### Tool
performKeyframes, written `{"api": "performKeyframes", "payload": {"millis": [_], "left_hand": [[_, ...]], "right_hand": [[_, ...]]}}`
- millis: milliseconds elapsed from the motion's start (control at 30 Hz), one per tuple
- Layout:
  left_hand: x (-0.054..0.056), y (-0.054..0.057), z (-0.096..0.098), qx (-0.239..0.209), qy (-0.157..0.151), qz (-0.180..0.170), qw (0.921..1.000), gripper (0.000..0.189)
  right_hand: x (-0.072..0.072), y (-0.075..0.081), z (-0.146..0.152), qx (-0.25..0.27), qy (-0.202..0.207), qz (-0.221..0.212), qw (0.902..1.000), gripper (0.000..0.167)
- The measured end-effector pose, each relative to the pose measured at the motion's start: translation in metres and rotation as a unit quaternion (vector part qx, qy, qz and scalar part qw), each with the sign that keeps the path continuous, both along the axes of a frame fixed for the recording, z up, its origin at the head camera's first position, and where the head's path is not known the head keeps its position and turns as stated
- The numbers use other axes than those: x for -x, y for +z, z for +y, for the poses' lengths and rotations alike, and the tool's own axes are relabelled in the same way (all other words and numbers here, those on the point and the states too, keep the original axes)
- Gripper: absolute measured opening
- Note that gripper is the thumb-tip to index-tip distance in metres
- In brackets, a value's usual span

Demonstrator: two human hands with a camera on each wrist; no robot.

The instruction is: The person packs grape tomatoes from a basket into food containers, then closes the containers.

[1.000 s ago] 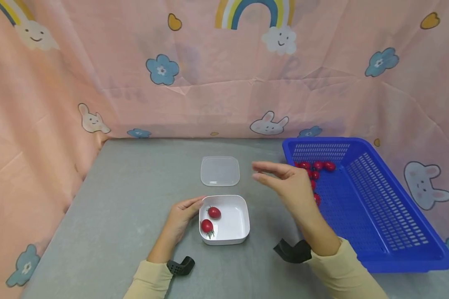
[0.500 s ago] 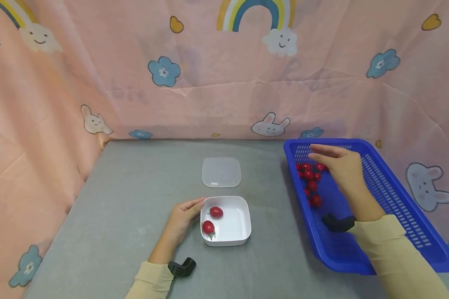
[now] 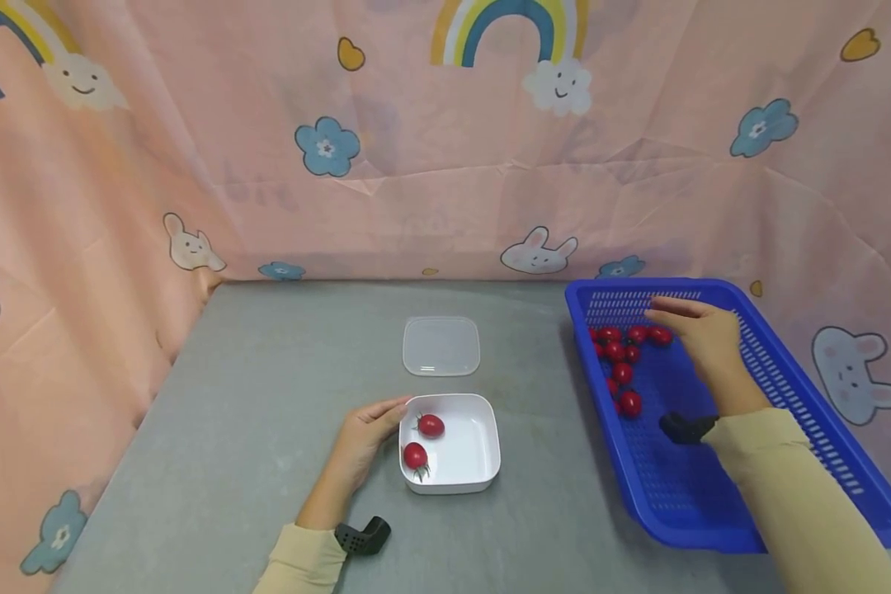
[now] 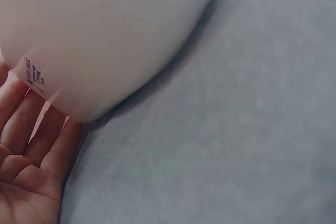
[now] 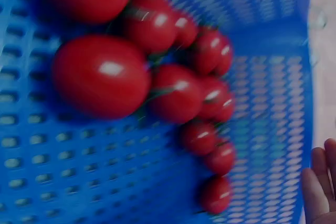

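My left hand (image 3: 364,437) touches the left back corner of a white square box (image 3: 460,487); in the left wrist view its fingers (image 4: 50,129) lie fairly straight against the pale outer wall. Two cherry tomatoes with green stems lie inside the box, one (image 3: 431,426) behind the other (image 3: 415,455). Over the back of a blue plastic basket (image 3: 683,495), my right hand (image 3: 705,334) hovers with thumb and fingers apart and holds nothing. Several red cherry tomatoes (image 3: 622,373) lie along the basket's left side, left of that hand; the right wrist view shows them closely, slightly blurred.
A clear flat lid (image 3: 441,346) lies on the grey table (image 3: 289,355) behind the box. The basket's raised walls stand at the right. A pink printed cloth (image 3: 416,165) hangs behind the table and along its left side.
My right hand has moved right, from beside the white box to over the blue basket. The left hand stays at the box, and the two tomatoes in it lie as before.
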State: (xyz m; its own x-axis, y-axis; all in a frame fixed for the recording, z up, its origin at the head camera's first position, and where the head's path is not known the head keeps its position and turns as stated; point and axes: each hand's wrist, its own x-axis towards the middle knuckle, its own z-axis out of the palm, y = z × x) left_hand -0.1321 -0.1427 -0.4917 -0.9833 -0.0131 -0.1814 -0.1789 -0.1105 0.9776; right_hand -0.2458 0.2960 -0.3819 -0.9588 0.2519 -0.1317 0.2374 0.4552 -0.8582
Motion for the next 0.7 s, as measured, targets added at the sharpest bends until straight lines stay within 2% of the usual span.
{"api": "performKeyframes", "payload": {"millis": [200, 433, 600, 700], "left_hand": [[0.000, -0.001, 0.000, 0.003, 0.001, 0.000, 1.0000, 0.032], [-0.001, -0.001, -0.002, -0.004, 0.002, -0.001, 1.0000, 0.033], [-0.001, 0.000, -0.001, -0.003, 0.002, -0.005, 1.0000, 0.033], [0.000, 0.000, -0.001, -0.003, -0.001, -0.004, 1.0000, 0.033]], "right_hand": [[0.009, -0.015, 0.018, -0.008, -0.022, -0.023, 0.9995, 0.075], [0.017, -0.028, 0.027, -0.050, -0.043, -0.030, 0.9974, 0.065], [0.019, -0.037, 0.031, -0.023, -0.056, -0.035, 0.9976, 0.063], [0.018, -0.039, 0.034, -0.026, -0.057, -0.050, 0.9968, 0.065]]}}
